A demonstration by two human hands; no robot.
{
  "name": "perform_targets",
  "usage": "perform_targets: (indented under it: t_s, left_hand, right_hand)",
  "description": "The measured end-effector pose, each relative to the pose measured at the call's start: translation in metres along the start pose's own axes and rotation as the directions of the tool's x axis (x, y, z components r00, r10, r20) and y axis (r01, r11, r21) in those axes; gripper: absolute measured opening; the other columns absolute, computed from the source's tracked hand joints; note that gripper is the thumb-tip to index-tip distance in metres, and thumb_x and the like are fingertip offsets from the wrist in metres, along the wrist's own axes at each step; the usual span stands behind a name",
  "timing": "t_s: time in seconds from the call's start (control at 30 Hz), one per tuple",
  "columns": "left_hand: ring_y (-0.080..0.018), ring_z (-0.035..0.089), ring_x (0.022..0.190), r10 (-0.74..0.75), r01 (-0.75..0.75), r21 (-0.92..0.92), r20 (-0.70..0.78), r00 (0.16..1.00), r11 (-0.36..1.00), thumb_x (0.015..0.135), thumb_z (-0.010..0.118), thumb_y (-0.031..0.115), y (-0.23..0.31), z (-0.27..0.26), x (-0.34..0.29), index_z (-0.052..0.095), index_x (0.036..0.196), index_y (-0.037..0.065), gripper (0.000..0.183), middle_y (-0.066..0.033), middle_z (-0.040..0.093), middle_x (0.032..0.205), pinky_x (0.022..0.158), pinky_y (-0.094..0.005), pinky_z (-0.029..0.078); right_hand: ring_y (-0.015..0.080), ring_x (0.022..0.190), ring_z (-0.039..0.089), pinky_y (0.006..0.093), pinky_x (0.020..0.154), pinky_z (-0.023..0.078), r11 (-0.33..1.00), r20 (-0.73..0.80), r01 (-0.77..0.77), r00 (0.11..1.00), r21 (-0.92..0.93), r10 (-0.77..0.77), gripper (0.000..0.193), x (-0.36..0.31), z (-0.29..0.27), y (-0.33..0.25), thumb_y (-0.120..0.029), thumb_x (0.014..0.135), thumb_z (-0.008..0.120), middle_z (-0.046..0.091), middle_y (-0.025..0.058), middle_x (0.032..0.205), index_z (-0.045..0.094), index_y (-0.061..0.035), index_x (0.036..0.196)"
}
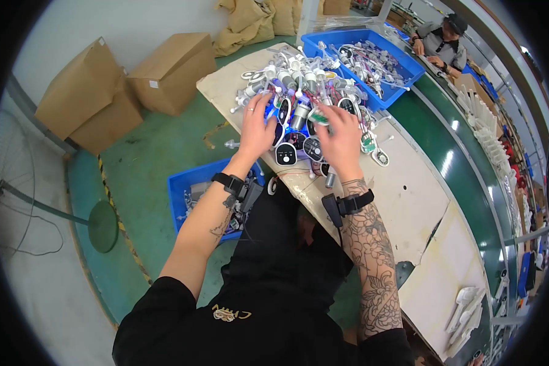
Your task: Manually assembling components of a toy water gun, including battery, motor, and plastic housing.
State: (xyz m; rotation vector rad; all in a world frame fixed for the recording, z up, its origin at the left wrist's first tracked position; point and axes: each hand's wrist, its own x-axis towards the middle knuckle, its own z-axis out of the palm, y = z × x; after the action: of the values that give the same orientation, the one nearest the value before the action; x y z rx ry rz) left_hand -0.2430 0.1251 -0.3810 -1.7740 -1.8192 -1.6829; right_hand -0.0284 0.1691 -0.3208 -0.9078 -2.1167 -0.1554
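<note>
A heap of small electronic assemblies (pixel 314 79) lies on the worktable: white plastic housings, silver cylindrical motors, black oval panels and thin wires, with blue light glowing among them. My left hand (pixel 259 128) rests at the heap's left side, fingers and thumb apart, beside a black oval panel (pixel 283 113). On the right, my right hand (pixel 338 134) pinches a white-edged part with a green circuit board (pixel 319 116) above the heap. A silver motor (pixel 299 116) shows between my hands. Near the table's front edge sits a black panel with a white rim (pixel 285 154).
A blue bin (pixel 402 88) of similar parts stands behind the heap. Another blue bin (pixel 180 183) is low on my left. Cardboard boxes (pixel 171 73) stand on the floor. A green conveyor (pixel 448 158) runs along the right; a co-worker (pixel 442 46) sits beyond it. White plastic pieces (pixel 465 317) lie at lower right.
</note>
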Motion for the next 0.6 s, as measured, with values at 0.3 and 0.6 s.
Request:
perform_targets:
  t_s: [0.3,0.6]
  left_hand:
    - [-0.0399,0.05,0.134,-0.127,0.125,-0.166,0.002,0.992,0.978,0.095,0.063,0.012,-0.008,0.004,-0.021,0.061,0.131,0.0,0.038,-0.0213,0.051,0.144,0.113,-0.0439,0.039]
    - [-0.0459,0.055,0.124,-0.061,0.02,0.256,0.15,0.987,0.966,0.077,0.086,0.035,0.053,-0.012,-0.01,0.048,0.147,0.005,0.085,-0.0262,0.048,0.144,0.105,-0.0482,0.045]
  right_hand:
    - [0.0061,0.065,0.049,0.0259,0.06,0.04,0.438,0.385,-0.656,0.734,0.614,0.56,0.043,0.023,0.0,0.03,-0.04,0.098,0.071,0.062,-0.0017,0.069,0.071,0.0013,0.083]
    - [0.0109,0.076,0.062,0.0271,0.07,0.05,0.513,0.213,-0.538,0.8,0.669,0.561,0.029,0.0,0.009,0.023,-0.022,0.093,0.077,0.071,0.0056,0.089,0.072,0.0017,0.108]
